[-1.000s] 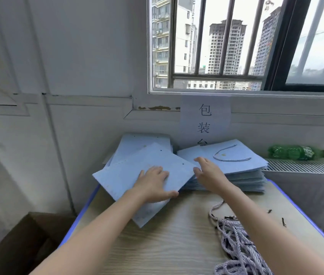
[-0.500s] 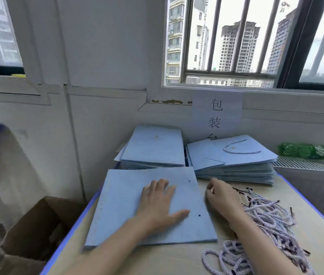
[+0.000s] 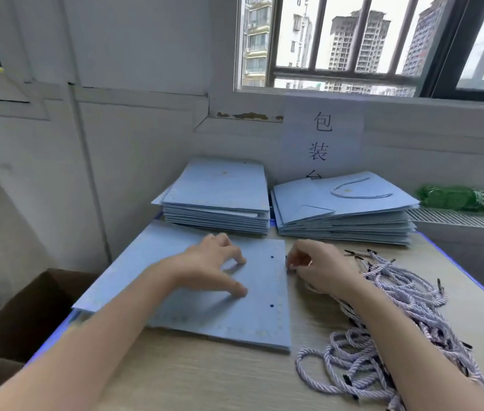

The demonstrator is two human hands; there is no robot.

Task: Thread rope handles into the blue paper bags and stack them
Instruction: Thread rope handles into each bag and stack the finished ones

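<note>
Blue bag (image 3: 205, 310) under left hand (image 3: 214, 268); right hand (image 3: 314, 268) at its edge.

A pale wood-grain table (image 3: 205, 378) with a blue edge stands against the wall. One flat blue bag (image 3: 205, 310) lies at its front left, two punched holes near its right edge, its left corner just over the table's rim. Behind it, at the back, sit two stacks of bags: a left stack (image 3: 220, 200) and a right stack (image 3: 344, 215) with a rope handle showing on top. A loose heap of ropes (image 3: 397, 295) sprawls across the right side.
</note>
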